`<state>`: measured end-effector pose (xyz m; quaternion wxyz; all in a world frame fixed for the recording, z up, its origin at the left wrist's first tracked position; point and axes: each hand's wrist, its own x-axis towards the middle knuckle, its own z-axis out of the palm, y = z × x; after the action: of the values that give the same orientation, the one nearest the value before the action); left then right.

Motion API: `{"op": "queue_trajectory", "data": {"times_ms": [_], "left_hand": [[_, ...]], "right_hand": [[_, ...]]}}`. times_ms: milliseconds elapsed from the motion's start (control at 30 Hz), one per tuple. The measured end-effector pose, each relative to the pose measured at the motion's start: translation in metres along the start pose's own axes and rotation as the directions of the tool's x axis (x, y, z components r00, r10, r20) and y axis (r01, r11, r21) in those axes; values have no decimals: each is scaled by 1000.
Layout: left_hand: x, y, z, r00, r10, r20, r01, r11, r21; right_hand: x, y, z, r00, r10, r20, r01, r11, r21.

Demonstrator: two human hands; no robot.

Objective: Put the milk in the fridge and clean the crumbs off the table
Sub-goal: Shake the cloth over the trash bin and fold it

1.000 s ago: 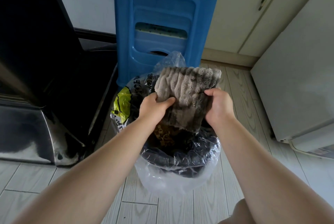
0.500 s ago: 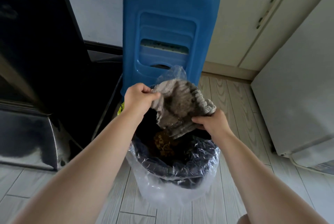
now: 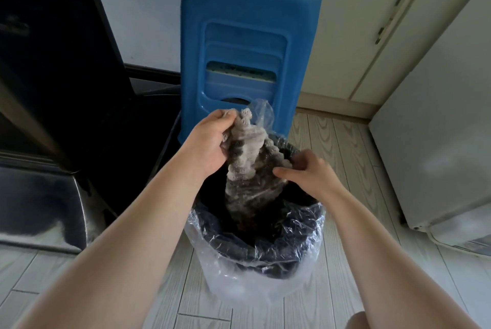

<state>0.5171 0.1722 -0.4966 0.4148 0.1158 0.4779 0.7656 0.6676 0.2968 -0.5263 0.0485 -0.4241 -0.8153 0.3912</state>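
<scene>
our left hand (image 3: 210,142) clamped on grey cloth (image 3: 248,182) top, our right hand (image 3: 309,173) pinching its side, cloth hanging over lined bin (image 3: 265,265), blue stool (image 3: 249,36) behind

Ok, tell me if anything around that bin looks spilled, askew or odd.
No spill shows on the floor. Only the clear liner stands out: one flap sticks up at the far rim of the bin instead of folding down.

A cloth (image 3: 247,169) is held over the bin (image 3: 255,265) by the left hand (image 3: 210,142) and right hand (image 3: 305,173). A stool (image 3: 247,36) is set just behind the bin, with cabinets (image 3: 353,23) further back to the right.
</scene>
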Motion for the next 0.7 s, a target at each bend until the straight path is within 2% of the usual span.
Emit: {"op": "queue_trajectory", "data": {"times_ms": [100, 167, 233, 300, 367, 433, 567, 633, 700], "left_hand": [[-2, -1, 0, 998, -43, 35, 40, 996, 80], [-4, -1, 2, 992, -72, 100, 55, 986, 155], [-9, 1, 8, 976, -97, 194, 56, 976, 208], [-13, 5, 14, 954, -89, 285, 39, 984, 176], [-14, 10, 14, 937, -50, 344, -3, 988, 152], [-13, 12, 10, 938, 3, 348, -78, 977, 201], [-9, 10, 5, 969, 97, 227, -151, 961, 233], [-7, 10, 4, 975, 157, 156, -193, 949, 249], [-3, 12, 1, 974, 223, 42, -225, 922, 317]], "right_hand": [[-5, -14, -4, 962, -267, -52, 271, 955, 120], [-11, -31, -6, 884, -468, -20, 459, 857, 235], [-13, -46, -6, 805, -591, 46, 552, 775, 308], [-12, -57, -5, 772, -633, 54, 571, 729, 377], [-10, -60, -4, 779, -627, -3, 581, 721, 376], [-7, -55, -4, 814, -581, -12, 555, 771, 314], [-4, -44, -4, 907, -400, 135, 379, 912, 156], [-1, -38, -5, 936, -299, 188, 297, 954, 43], [3, -29, -11, 954, -197, 228, 198, 980, 19]]}}
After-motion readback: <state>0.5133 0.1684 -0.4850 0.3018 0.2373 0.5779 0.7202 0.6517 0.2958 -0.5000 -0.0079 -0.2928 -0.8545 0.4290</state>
